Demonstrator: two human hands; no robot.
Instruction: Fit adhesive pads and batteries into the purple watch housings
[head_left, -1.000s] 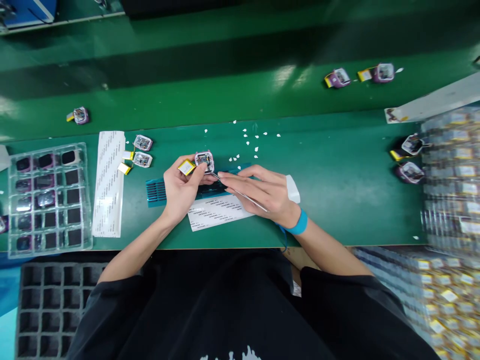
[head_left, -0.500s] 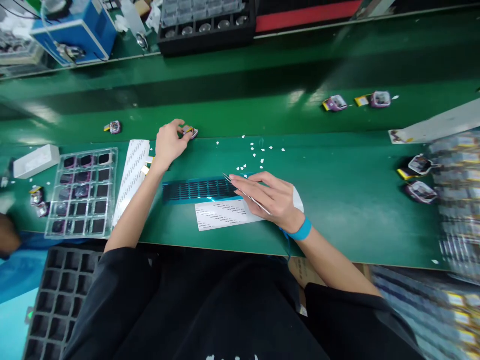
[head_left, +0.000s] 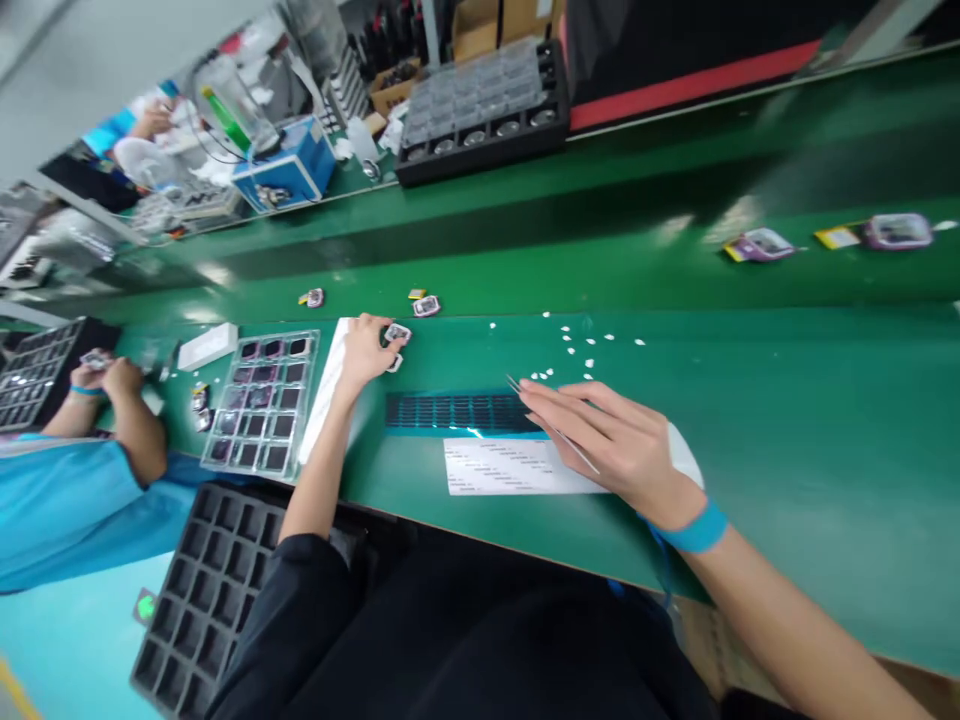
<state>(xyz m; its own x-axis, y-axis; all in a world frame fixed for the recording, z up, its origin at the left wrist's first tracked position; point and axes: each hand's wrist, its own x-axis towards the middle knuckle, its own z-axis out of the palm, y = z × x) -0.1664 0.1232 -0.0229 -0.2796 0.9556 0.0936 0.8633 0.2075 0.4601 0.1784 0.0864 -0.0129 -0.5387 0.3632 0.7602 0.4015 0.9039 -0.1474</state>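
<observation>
My left hand (head_left: 365, 352) pinches a small white-and-purple watch-like part (head_left: 397, 335) above the green bench. Just below that part, a second small pale piece (head_left: 395, 363) is at my fingertips. In my right hand (head_left: 619, 440) are thin metal tweezers (head_left: 574, 449), their tips pointing left over the right end of a dark blue strip (head_left: 457, 412) with a grid of narrow marks. A white printed sheet (head_left: 499, 468) lies in front of the strip, partly under my right hand. Small white bits (head_left: 589, 363) are scattered behind it. One similar part (head_left: 426, 306) rests behind my left hand.
A clear compartment tray (head_left: 262, 405) and a white box (head_left: 208, 347) lie at left. A black tray (head_left: 217, 590) sits below the bench edge. At far left, a person in blue (head_left: 67, 500) works with both hands. More parts (head_left: 761, 244) lie at the back right.
The view has swung left and up, bringing the other person into sight. A part now rests behind my left hand, which has shifted nearer and grips a part. My right hand still holds the tweezers.
</observation>
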